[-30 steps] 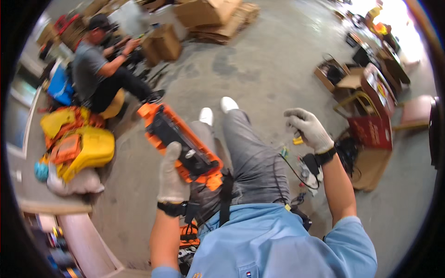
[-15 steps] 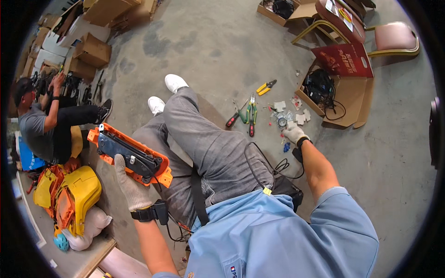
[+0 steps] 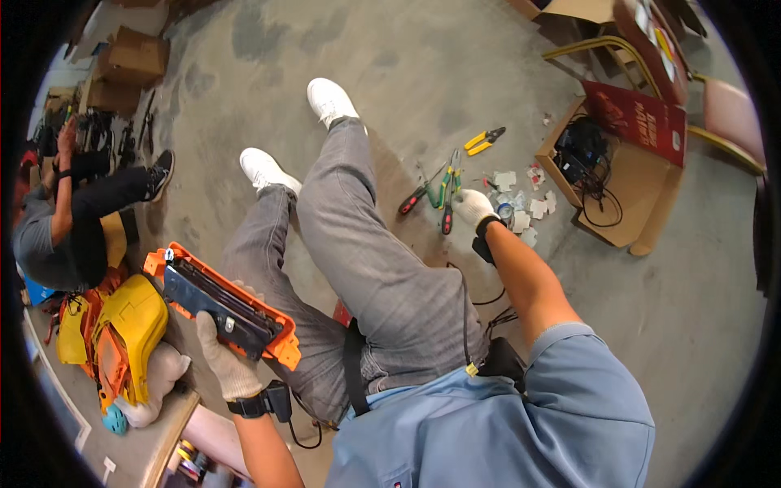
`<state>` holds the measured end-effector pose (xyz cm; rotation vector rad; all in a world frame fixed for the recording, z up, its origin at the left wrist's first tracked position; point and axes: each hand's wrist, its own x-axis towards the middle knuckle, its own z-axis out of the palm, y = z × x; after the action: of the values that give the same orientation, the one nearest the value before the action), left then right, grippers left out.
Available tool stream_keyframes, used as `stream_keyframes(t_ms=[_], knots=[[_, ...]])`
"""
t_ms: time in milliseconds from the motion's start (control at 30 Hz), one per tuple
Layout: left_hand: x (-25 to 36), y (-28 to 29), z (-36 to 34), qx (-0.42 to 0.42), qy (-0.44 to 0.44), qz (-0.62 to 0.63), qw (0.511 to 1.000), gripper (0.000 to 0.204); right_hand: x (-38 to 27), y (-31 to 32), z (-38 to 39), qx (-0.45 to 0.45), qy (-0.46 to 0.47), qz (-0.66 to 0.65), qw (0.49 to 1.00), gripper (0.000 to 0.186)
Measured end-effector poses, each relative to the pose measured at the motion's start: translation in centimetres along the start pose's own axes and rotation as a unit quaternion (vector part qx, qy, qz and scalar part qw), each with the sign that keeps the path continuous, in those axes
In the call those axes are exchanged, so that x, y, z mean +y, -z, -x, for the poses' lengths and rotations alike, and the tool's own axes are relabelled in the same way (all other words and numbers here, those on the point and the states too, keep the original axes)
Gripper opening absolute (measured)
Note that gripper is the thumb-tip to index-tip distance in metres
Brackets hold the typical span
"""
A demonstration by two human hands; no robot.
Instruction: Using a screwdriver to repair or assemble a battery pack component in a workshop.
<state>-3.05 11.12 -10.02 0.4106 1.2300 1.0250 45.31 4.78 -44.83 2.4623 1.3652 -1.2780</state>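
Two grips: both mine, in pale knitted gloves, with black gear strapped around each wrist.
Left grip (image 3: 224, 358): pinching the orange-and-black plastic housing (image 3: 218, 299), my thumb on its near face and my fingers around its far side.
Housing position: slantwise, off the floor (image 3: 407, 81), left of my lap, its right end overlapping my left trouser leg (image 3: 264, 236) in this view; the black part sits inside the orange shell.
Right grip (image 3: 472, 210): low at the green pliers (image 3: 450, 183), fingers bent; whether they are pressed together on a handle or only beside it, I cannot tell.
Tools by my right grip: the pliers lie on the floor, a screwdriver (image 3: 412, 201) with a red-and-black handle just left of them, yellow-handled cutters (image 3: 486, 142) a little beyond.
Scraps: white torn pieces (image 3: 538, 208) spread to the right of my right grip, near a blue-edged roll (image 3: 505, 211).
Cardboard box (image 3: 630, 195): farther right, flaps spread, black cables (image 3: 583, 154) inside.
Left side: yellow plastic panels (image 3: 138, 321) piled beside a pale sack (image 3: 159, 386).
Co-worker (image 3: 53, 244): seated beyond the panels, one forearm raised.
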Motion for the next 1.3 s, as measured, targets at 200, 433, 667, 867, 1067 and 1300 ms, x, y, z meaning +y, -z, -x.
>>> stream_keyframes(t_ms=[200, 433, 667, 867, 1067, 1300], knots=[[-0.1, 0.6, -0.1, 0.054, 0.011, 0.003, 0.998, 0.083, -5.0, -4.0, -7.1, 0.010, -0.061, -0.028, 0.998, 0.041], [0.0, 0.1, 0.3, 0.089, 0.048, 0.025, 0.995, 0.101, -4.7, -8.0, -9.0, -0.055, -0.122, 0.079, 0.988, 0.034], [0.1, -0.3, -0.1, 0.081, 0.053, 0.037, 0.995, 0.104, -5.4, -5.7, -7.7, -0.009, -0.176, -0.107, 0.978, 0.058], [0.1, -0.5, -0.1, 0.096, 0.059, 0.027, 0.993, 0.106, -6.6, -5.8, -11.3, 0.053, -0.115, -0.046, 0.991, 0.041], [0.5, -0.9, -0.1, 0.100, 0.089, 0.003, 0.991, 0.113, -6.9, -8.3, -12.8, 0.108, -0.112, -0.049, 0.987, 0.035], [0.4, -0.9, 0.0, 0.092, 0.091, 0.034, 0.991, 0.118, -6.1, -9.0, -13.5, 0.133, -0.044, -0.011, 0.990, 0.029]])
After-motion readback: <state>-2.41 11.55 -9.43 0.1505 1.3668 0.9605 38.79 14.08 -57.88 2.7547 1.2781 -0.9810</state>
